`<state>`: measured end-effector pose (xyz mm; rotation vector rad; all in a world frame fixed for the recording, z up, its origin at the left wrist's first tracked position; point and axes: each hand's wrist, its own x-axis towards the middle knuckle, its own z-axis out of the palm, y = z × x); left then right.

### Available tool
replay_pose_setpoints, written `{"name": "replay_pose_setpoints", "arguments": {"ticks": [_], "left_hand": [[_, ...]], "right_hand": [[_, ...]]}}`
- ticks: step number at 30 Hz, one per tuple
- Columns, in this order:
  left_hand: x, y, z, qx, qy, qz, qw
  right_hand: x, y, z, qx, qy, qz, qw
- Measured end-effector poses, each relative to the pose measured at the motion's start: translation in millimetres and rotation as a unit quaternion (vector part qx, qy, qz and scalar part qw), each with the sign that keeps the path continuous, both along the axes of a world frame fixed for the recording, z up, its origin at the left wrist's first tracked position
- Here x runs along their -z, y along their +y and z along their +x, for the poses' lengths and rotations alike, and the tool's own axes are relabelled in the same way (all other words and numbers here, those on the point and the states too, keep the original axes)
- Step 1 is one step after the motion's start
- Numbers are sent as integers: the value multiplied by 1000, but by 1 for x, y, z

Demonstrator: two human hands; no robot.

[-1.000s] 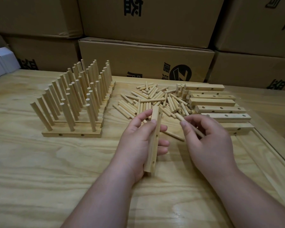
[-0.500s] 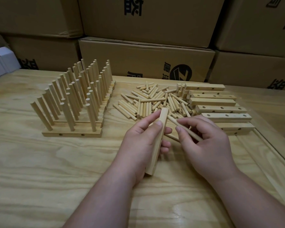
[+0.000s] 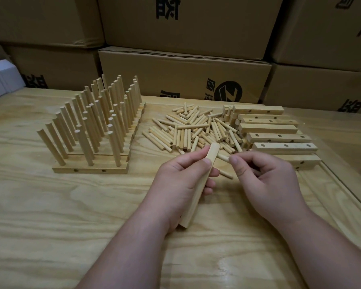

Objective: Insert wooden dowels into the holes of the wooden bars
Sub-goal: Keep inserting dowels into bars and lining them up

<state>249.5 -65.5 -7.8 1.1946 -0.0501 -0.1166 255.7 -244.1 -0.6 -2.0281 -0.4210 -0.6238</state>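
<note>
Left hand (image 3: pixel 183 182) grips a wooden bar (image 3: pixel 198 190) held on edge above the table (image 3: pixel 50 215), its far end raised. Right hand (image 3: pixel 265 182) pinches a dowel (image 3: pixel 222 157) whose tip meets the bar's right face near the far end. Loose dowels (image 3: pixel 192 130) lie heaped beyond the hands; empty bars (image 3: pixel 279 138) far right; finished bars with upright dowels (image 3: pixel 92 130) far left. Cardboard boxes (image 3: pixel 183 74) behind.

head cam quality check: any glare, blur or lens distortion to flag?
Head view: soft glare patch on the table near the right forearm; wide-angle bowing, the finished dowel racks fan outward; dim, with dark corners; both hands and the held bar sharp, no motion blur; cardboard boxes behind slightly softer.
</note>
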Motion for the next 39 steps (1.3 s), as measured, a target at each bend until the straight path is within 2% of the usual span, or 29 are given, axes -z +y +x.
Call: {"name": "replay_pose_setpoints", "arguments": {"ticks": [3,8,24,31,39], "left_hand": [[1,-1,1,-6,0,0,1000],[2,0,2,-22,0,19,1000],[1,3,0,-11,13,30,999],[0,5,1,-26,22,27,999],[-1,6,-1,9,9,53,998]], "right_hand": [[2,0,1,-7,8,-17,1000],[0,-2,2,10,-28,-69,997],[3,-2,0,-13,42,-33,999],[2,6,1,6,-6,-78,997],[-4,0,0,-47,136,19,989]]}}
